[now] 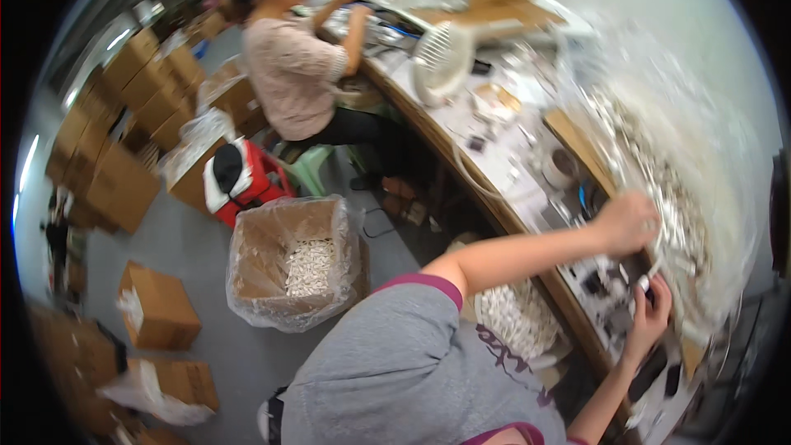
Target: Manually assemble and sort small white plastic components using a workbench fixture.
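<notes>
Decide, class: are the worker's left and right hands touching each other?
Apart. The head view shows the left hand above the right hand in the picture, with a visible gap between them.

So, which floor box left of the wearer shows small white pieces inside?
The plastic-lined box below the red bag: its pieces show; the others show none.

Wears grey on the T-shirt (379, 354), burgundy on its trim (432, 283). Shows white on the small piece (644, 283) at the right hand (651, 313), pale pink on the co-worker's top (284, 78), black on the trousers (362, 128), brown on the bench edge (412, 117), light green on the stool (311, 171).
</notes>
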